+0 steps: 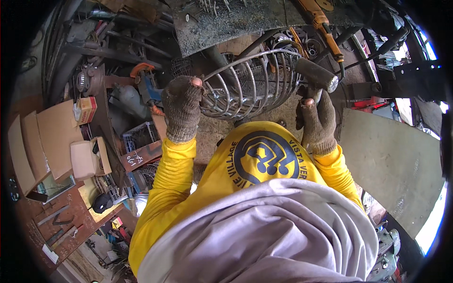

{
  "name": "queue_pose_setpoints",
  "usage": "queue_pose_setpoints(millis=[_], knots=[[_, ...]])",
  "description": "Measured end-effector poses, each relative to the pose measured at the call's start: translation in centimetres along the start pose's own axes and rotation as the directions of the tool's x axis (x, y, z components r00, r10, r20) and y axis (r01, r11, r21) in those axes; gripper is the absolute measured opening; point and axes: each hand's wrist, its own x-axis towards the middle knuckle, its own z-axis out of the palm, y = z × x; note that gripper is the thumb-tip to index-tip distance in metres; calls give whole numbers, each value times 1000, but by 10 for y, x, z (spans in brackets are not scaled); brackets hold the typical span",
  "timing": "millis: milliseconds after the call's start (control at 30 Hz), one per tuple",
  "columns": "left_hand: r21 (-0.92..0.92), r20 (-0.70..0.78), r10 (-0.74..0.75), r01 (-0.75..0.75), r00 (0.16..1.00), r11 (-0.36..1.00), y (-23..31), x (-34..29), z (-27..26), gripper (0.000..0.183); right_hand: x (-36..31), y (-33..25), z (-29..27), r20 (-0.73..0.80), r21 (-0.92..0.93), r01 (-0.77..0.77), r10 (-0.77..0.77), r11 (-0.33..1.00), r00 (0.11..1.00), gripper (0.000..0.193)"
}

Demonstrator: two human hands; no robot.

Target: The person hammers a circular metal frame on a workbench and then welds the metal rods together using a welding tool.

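Note:
My left hand [183, 107], in a worn brown knit glove with the thumb tip bare, is closed on the left end of a basket-shaped frame of bent metal rods [241, 96]. The frame is held in front of my body, its curved ribs joined to a rim bar. My right hand [319, 118], gloved the same way, grips a hammer [317, 74] by its handle, close below the head. The thick cylindrical steel head lies against or just in front of the frame's right end; whether they touch I cannot tell.
A dark metal worktable [226, 28] with grit on it stands ahead, an orange angle grinder [323, 30] at its right. Cardboard boxes [59, 137] and a wooden bench [66, 217] with tools are at left. A large grey sheet [391, 160] leans at right.

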Motion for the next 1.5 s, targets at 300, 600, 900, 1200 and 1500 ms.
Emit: queue_pose_setpoints(millis=[300, 600, 900, 1200, 1500], knots=[[59, 65, -5, 1, 998, 998, 1, -5, -9, 31, 10, -8, 5, 31, 118, -42, 38, 992, 999, 39], [181, 166, 179, -209, 970, 961, 17, -6, -15, 28, 19, 6, 5, -39, -21, 135, -136, 991, 990, 33], [91, 140, 86, -99, 986, 991, 9, -8, -14, 29, 46, -4, 7, -95, -118, 368, -379, 922, 920, 37], [118, 174, -12, -9, 985, 993, 12, -8, -12, 31, 57, 13, 4, -61, -41, 182, -185, 982, 981, 42], [-78, 428, 14, 22, 904, 997, -18, -8, -22, 47, 57, -21, 4, 34, 95, -133, 130, 987, 991, 36]])
